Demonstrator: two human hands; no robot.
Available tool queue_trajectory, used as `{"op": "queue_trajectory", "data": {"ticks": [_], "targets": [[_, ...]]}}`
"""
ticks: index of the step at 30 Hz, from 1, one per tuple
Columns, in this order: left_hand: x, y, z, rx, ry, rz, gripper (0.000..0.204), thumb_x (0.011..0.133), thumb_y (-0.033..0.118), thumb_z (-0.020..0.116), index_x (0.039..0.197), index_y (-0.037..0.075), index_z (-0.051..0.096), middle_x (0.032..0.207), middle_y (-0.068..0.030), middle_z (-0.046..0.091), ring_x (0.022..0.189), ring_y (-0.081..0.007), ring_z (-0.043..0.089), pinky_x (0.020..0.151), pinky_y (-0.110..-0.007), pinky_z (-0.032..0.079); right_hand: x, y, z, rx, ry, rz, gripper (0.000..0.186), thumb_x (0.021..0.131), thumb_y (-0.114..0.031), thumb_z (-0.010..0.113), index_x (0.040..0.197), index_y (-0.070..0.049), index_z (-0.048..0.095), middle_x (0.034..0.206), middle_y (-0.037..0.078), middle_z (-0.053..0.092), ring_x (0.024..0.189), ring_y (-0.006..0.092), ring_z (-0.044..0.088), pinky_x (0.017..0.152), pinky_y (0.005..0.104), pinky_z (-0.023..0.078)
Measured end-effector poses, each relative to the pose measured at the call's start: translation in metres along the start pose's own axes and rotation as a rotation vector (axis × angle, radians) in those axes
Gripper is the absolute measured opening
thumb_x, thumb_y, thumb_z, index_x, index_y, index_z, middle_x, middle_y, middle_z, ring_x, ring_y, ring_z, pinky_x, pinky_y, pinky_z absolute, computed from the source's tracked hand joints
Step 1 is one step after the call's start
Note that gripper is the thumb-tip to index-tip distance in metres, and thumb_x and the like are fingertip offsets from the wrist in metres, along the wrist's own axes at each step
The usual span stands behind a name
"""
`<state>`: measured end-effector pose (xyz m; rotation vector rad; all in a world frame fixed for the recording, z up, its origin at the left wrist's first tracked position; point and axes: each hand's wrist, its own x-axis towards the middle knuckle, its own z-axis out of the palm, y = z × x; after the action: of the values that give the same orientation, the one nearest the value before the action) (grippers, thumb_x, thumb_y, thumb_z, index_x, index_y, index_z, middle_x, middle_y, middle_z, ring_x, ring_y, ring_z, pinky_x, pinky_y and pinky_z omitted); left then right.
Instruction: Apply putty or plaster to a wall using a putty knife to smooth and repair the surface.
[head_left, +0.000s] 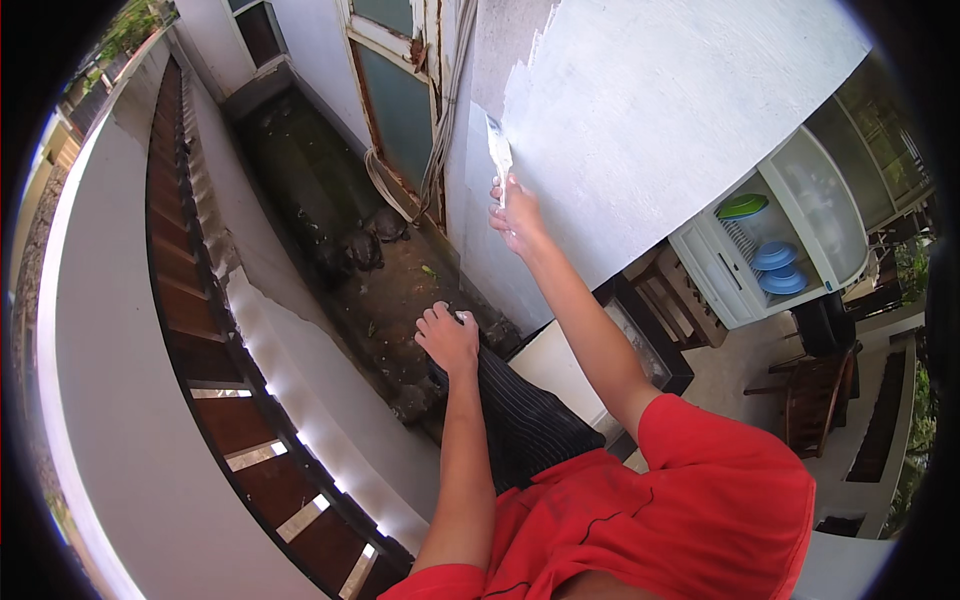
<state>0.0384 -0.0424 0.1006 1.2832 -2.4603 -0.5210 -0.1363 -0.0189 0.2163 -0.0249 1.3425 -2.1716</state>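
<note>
My right hand (517,212) is raised at the end of a stretched arm, its fingers wrapped round the handle of a paintbrush (500,152) smeared with white paint. The brush tip touches or nearly touches the wall (640,130) at the left border of its bright white coat. Beyond that ragged border shows a duller grey strip (500,50). White smudges mark the fingers of this hand. My left hand (448,338) rests on my knee in dark striped trousers (515,410), fingers spread, with a whitish spot by the thumb.
To the left lies a sunken dark water basin (300,170), with dark lumps (362,248) at its near end. A low wall with brown slats (190,300) curves alongside. Cables (445,130) hang by a worn window frame (390,100). On the right stands a white dish cabinet (725,275).
</note>
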Motion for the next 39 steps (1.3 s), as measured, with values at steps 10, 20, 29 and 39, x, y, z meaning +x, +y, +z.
{"op": "queue_trajectory", "data": {"ticks": [10,20,29,39], "targets": [[0.004,-0.008,-0.001,0.014,-0.004,-0.036,0.031,0.071,0.027,0.058,0.097,0.008,0.055,0.094,-0.0081,0.054,0.093,-0.0265,0.048,0.08,-0.039,0.037,-0.021,-0.017,0.001,-0.274,-0.053,0.043,0.043,0.095,-0.033,0.034,0.115,0.002,0.048,0.065,-0.004,0.033,0.045,0.0042,0.026,0.035,0.0185,0.021],[0.008,-0.012,-0.004,0.015,-0.005,-0.052,0.03,0.072,0.027,0.057,0.096,0.009,0.055,0.095,-0.0078,0.054,0.094,-0.0259,0.048,0.081,-0.039,0.037,-0.014,-0.013,-0.004,-0.025,0.005,0.024,0.037,0.095,-0.03,0.035,0.112,0.001,0.045,0.064,-0.004,0.031,0.044,0.0042,0.023,0.035,0.0182,0.018],[0.01,-0.011,-0.005,0.02,0.003,-0.062,0.03,0.072,0.027,0.057,0.096,0.009,0.055,0.094,-0.008,0.054,0.093,-0.026,0.048,0.081,-0.039,0.037,0.005,-0.031,0.013,0.07,-0.048,0.255,0.028,0.096,-0.027,0.034,0.105,-0.003,0.046,0.06,-0.006,0.032,0.045,0.0035,0.022,0.033,0.0175,0.017],[0.013,-0.024,-0.009,0.036,0.013,-0.094,0.03,0.072,0.027,0.058,0.096,0.008,0.055,0.095,-0.0077,0.054,0.094,-0.026,0.048,0.082,-0.038,0.037,-0.026,-0.016,-0.015,0.148,-0.007,0.164,0.027,0.095,-0.027,0.037,0.101,-0.004,0.048,0.063,-0.003,0.034,0.045,0.0055,0.024,0.036,0.0191,0.018]]}}
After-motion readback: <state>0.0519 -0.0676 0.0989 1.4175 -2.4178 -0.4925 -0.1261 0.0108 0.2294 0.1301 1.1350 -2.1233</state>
